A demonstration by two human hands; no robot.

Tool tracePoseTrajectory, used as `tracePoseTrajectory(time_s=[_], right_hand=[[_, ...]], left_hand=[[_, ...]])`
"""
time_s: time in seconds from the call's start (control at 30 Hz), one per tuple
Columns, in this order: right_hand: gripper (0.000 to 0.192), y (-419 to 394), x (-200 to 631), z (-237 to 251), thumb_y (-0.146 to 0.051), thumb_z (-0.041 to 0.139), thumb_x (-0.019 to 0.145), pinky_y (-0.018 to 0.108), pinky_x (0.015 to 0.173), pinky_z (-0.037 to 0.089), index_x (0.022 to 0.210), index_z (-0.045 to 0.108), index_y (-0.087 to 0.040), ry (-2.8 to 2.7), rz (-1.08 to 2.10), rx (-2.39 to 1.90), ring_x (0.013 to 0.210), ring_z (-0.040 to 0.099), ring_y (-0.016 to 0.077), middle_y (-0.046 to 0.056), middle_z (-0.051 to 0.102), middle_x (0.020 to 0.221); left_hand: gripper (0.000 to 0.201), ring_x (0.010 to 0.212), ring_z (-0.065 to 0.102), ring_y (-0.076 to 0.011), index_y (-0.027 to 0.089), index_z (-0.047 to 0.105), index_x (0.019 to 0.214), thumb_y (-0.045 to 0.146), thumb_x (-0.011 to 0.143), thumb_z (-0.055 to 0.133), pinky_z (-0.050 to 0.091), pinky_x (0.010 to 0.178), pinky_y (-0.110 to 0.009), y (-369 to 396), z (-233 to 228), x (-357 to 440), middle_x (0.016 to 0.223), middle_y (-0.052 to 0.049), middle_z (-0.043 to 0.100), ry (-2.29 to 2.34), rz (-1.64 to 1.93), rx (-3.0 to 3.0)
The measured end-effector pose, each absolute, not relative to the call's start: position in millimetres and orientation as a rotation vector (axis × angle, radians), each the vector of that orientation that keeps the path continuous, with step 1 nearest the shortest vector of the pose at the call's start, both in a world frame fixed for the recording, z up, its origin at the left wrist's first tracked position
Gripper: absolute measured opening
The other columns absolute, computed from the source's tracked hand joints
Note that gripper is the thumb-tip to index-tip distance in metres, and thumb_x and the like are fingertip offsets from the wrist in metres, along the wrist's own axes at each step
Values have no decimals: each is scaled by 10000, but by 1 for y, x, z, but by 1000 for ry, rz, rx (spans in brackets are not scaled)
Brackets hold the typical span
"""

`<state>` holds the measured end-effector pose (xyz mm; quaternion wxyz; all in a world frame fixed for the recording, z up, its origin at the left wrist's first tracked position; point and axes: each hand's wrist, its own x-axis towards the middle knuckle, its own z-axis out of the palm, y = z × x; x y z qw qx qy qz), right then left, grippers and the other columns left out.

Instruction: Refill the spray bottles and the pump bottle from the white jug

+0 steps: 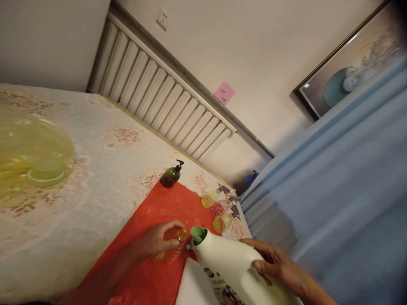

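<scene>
My left hand (160, 240) is closed round a clear bottle (173, 252) near its yellowish neck; the see-through body shows the red sheet behind it. My right hand (280, 264) grips a large white detergent jug (233, 260) by its side. The jug lies tilted, with its green spout (197, 234) pointing left, close to the bottle's neck. Whether the two touch, or any liquid runs between them, I cannot tell. Below both hands spreads a red plastic sheet (146, 224).
Several spray bottles (210, 198) with yellow or pink contents stand at the table's right end. A dark green pump bottle (171, 176) is at the sheet's far corner. A yellow transparent basin (34, 144) sits far left. A radiator (159, 84) and blue curtain (343, 186) border the table.
</scene>
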<state>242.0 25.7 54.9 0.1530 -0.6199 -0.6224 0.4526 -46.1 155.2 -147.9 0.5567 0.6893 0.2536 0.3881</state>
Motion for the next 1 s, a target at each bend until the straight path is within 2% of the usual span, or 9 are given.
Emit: tracePoseTrajectory(time_s=[0.13, 0.37, 0.73, 1.0], right_hand=[[581, 28, 240, 58, -542, 653, 824, 173, 458, 333, 1278, 592, -183, -1848, 1309, -1777, 583, 409, 83, -5, 550, 791], [584, 37, 232, 66, -554, 651, 819, 171, 453, 352, 1262, 605, -177, -1926, 1248, -1854, 556, 410, 79, -1, 554, 770], [640, 38, 220, 80, -609, 646, 785, 181, 452, 338, 1244, 619, -165, -1946, 1247, -1921, 559, 395, 85, 11, 561, 767], [606, 43, 219, 85, -582, 640, 807, 187, 462, 345, 1252, 618, -171, -1992, 1234, -1945, 561, 403, 88, 5, 553, 748]], left_hand=[[262, 1092, 623, -232, 241, 654, 1029, 361, 797, 644, 466, 983, -328, 157, -145, -47, 1093, -15, 709, 544, 918, 1624], [237, 1099, 614, -249, 255, 660, 1018, 281, 785, 620, 454, 983, -329, 155, -144, -47, 1082, 2, 714, 531, 912, 1624], [244, 1085, 621, -251, 223, 671, 1021, 283, 791, 619, 453, 972, -318, 154, -141, -48, 1075, -14, 717, 516, 921, 1637], [239, 1093, 621, -254, 250, 675, 1019, 325, 797, 624, 455, 977, -334, 154, -141, -48, 1087, -9, 720, 528, 916, 1643]])
